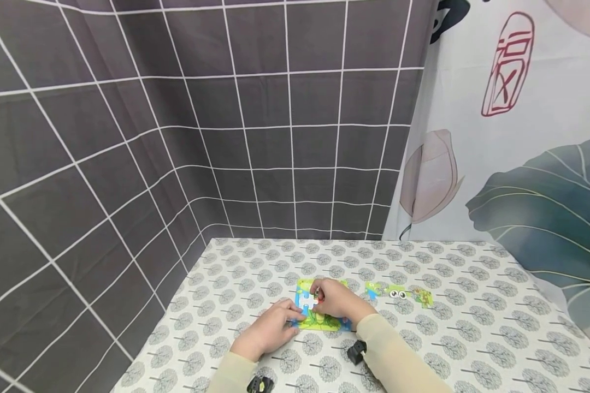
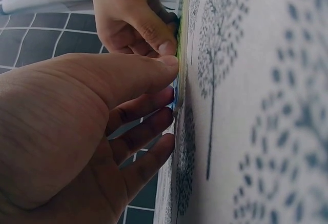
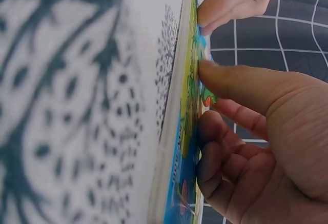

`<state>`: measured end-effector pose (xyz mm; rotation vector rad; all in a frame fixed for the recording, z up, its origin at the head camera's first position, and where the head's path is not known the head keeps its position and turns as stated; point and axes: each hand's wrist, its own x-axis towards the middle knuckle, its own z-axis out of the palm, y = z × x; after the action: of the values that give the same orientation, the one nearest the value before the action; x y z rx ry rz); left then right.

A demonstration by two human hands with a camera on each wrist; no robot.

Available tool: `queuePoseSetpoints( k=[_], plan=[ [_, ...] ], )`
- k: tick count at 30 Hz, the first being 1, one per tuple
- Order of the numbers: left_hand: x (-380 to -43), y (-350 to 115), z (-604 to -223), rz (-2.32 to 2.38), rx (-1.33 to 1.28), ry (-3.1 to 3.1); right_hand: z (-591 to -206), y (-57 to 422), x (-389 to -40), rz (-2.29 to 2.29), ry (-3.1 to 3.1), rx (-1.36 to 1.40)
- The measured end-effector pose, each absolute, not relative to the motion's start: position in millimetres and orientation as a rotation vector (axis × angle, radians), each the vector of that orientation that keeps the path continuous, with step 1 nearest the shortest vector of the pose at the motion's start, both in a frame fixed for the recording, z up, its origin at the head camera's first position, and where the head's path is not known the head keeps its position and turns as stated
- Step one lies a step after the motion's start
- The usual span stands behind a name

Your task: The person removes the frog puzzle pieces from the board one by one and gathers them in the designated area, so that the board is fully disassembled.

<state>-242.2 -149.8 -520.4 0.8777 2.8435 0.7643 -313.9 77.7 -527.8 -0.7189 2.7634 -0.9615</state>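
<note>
A jigsaw puzzle board (image 1: 319, 323) in green, yellow and blue lies flat on the table, with a pale bare patch (image 1: 307, 301) at its left part. My right hand (image 1: 336, 299) is over the board, thumb and forefinger pinching a small puzzle piece (image 3: 208, 97) with green and orange on it; its fingers hide much of the board's upper right. At the board's lower left my left hand (image 1: 274, 326) rests with its fingertips on the edge. In the left wrist view, the left thumb (image 2: 146, 73) and fingers reach the board's thin side, fairly straight.
Right of the board lie several loose puzzle pieces: one with blue and green (image 1: 372, 289), one with two big eyes (image 1: 397, 293), and a yellow-green one (image 1: 423, 297). A tree-print cloth (image 1: 255, 262) covers the table. Dark checked curtain (image 1: 265, 142) hangs behind and left.
</note>
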Motion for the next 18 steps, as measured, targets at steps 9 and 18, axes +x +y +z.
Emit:
queuePoseSetpoints(
  k=[9, 18],
  plan=[
    [-241.1, -149.5, -520.2, 0.76, 0.858, 2.846, -527.8, 77.4, -316.0, -0.963, 2.792, -0.746],
    [-240.4, -149.0, -520.2, 0.74, 0.87, 2.856, -528.9, 75.7, -317.9, -0.892, 2.812, -0.781]
  ],
)
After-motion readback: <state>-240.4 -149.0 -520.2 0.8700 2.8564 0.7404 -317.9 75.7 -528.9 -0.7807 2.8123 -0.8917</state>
